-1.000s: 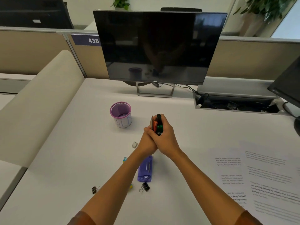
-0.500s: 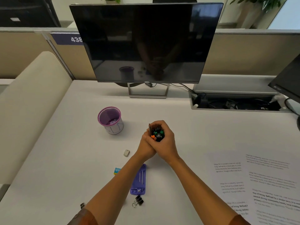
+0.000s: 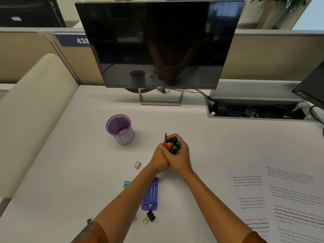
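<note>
At the middle of the desk, a bundle of pens is held upright, clasped by the left hand and the right hand together. Light, stiff, smooth barrels are likely to slip apart; a firm grip around the bundle's middle is advised before the purple cup is approached.

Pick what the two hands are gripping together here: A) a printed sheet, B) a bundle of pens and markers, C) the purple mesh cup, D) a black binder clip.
B: the left hand and the right hand are both wrapped round the bundle of pens and markers, its ends pointing up, while the purple mesh cup stands apart on the desk.
</note>
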### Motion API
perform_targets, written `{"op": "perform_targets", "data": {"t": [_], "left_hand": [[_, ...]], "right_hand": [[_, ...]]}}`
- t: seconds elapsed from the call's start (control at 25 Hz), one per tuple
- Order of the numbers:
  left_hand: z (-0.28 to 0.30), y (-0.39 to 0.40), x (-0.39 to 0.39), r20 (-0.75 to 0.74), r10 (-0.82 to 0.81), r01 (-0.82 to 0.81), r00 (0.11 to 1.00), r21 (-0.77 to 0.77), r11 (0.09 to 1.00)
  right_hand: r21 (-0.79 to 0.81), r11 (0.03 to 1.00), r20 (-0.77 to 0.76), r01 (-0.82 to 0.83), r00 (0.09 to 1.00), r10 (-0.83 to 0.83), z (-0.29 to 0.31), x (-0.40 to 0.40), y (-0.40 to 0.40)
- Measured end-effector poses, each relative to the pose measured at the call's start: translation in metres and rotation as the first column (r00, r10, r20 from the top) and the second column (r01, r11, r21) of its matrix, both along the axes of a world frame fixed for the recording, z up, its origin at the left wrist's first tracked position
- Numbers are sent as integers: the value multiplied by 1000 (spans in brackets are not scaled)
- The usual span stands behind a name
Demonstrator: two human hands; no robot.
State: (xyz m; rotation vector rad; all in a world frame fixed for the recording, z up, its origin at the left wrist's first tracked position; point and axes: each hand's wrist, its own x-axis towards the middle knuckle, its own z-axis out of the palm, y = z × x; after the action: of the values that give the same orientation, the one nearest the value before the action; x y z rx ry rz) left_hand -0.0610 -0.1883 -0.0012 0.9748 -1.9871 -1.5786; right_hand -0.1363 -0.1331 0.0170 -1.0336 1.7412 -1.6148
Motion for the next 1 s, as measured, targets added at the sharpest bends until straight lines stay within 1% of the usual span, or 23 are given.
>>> {"op": "perform_targets", "data": {"t": [0.08,0.16,0.28,0.4,0.48,0.6,0.68,0.76,0.88,1.0], "left_hand": [[0,-1,1,-11,-21,21,1000,17,1000],[1,2,7,-55,-28,30,998,22,999],[11,7,22,-100,-68,66,993,-20,998],[21,-2,45,-82,-82,74,993,-93,993],[26,-10,68,3,-27,27,1000,-142,989],[25,-23,114,218,130,-94,967,-167,981],[22,-32,150,327,272,-214,905,-202,956],[20,-41,187,410,387,-309,826,-245,919],[15,-53,242,542,493,-355,681,-344,869],[11,-59,289,635,582,-385,508,-437,813]], "right_hand": [[-11,1000,23,0,1000,1,0,0,1],[-20,1000,52,-6,999,7,2,3,3],[-24,999,114,-30,993,32,7,11,5],[-68,987,132,-147,979,155,14,21,7],[-77,976,97,-203,973,210,14,25,10],[0,988,72,-156,985,156,-3,25,24],[78,994,39,-75,997,72,-22,20,34],[135,990,-38,-31,999,37,-40,12,42],[139,988,-193,-64,977,91,-52,9,44],[138,989,-261,-48,962,83,-57,12,42]]}}
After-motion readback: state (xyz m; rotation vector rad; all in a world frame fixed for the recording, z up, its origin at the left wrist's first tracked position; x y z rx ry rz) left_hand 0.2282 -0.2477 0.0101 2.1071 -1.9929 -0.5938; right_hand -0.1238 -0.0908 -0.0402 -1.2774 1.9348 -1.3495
